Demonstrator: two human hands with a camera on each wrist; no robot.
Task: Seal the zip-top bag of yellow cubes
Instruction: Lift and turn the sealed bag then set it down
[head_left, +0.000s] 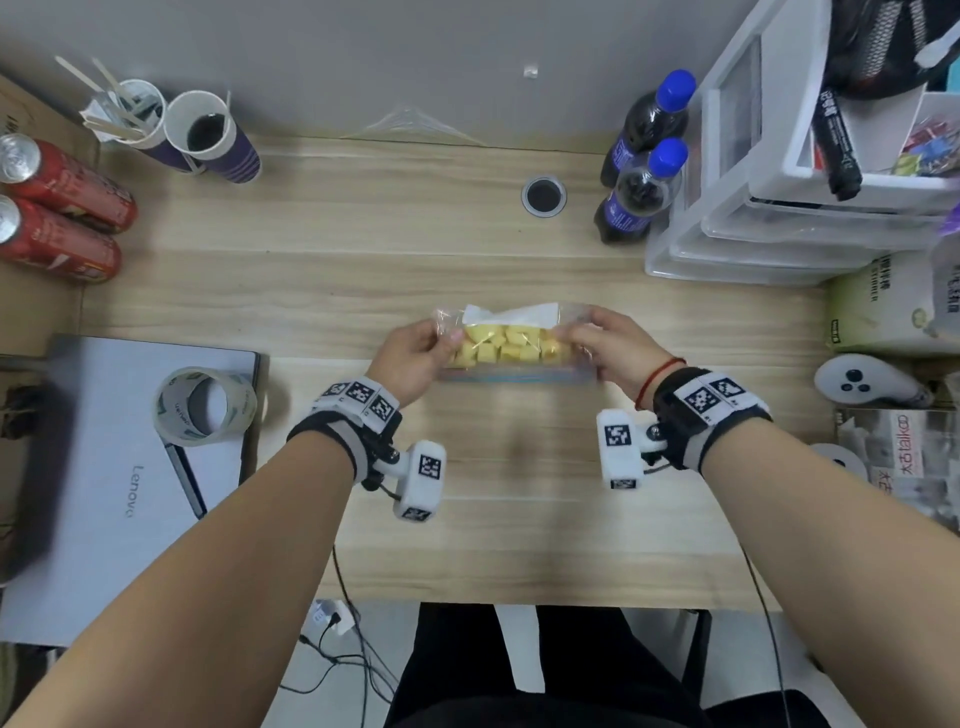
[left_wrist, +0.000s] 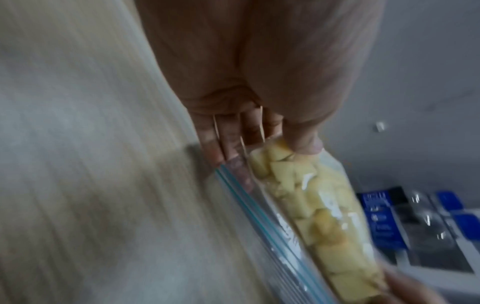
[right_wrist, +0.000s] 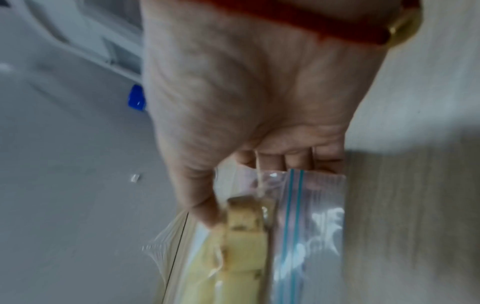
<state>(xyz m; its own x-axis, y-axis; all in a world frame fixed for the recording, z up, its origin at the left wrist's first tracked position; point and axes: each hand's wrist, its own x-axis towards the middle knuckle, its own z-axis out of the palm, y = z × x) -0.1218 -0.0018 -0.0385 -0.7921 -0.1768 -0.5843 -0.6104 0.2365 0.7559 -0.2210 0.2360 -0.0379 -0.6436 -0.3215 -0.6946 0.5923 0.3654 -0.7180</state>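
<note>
A clear zip-top bag full of yellow cubes is held just above the middle of the wooden desk, its blue zip strip along the edge nearest me. My left hand grips the bag's left end, thumb on the far side over the cubes and fingers behind the plastic near the zip strip. My right hand grips the right end the same way, thumb against the cubes and fingers behind the zip strip. Whether the strip is pressed closed cannot be made out.
Two dark soda bottles and stacked white drawers stand at the back right. Paper cups and red cans sit at the back left. A laptop with a tape roll lies at the left, a white controller at the right.
</note>
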